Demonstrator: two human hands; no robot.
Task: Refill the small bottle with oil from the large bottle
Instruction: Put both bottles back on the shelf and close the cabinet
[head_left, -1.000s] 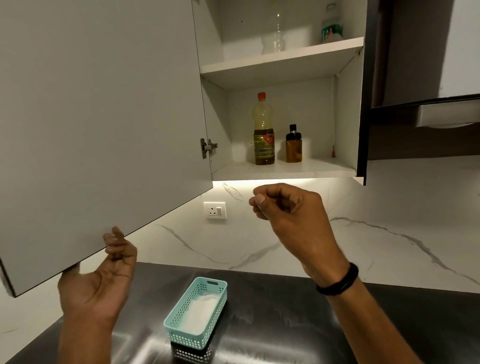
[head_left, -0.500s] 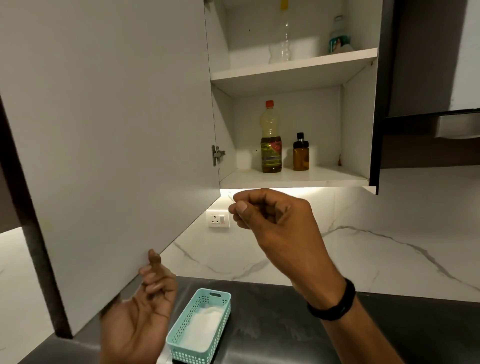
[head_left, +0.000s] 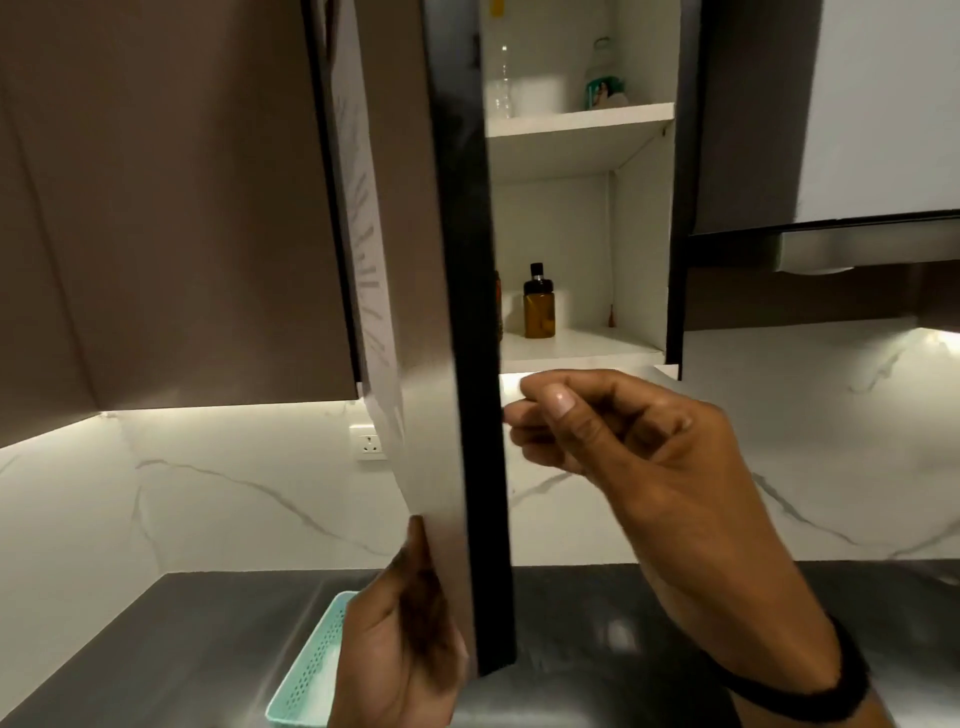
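Note:
The small amber bottle (head_left: 538, 307) with a black cap stands on the lower shelf of the open wall cabinet (head_left: 582, 345). Only a dark sliver of the large oil bottle (head_left: 497, 312) shows to its left; the rest is hidden by the cabinet door (head_left: 415, 312), which I see almost edge-on. My left hand (head_left: 400, 629) holds that door at its bottom corner. My right hand (head_left: 613, 441) hangs just below the cabinet floor, fingers curled against the thumb with nothing in them, under the small bottle and apart from it.
A teal perforated basket (head_left: 311, 670) sits on the dark steel counter (head_left: 156, 649) below my left hand. A wall socket (head_left: 370, 444) is set in the marble backsplash. Two more bottles (head_left: 602, 78) stand on the upper shelf. A range hood (head_left: 857, 249) juts out at right.
The door has swung from broadside to nearly edge-on, now covering the large bottle. My left hand stayed on its lower edge and moved right. My right hand barely shifted.

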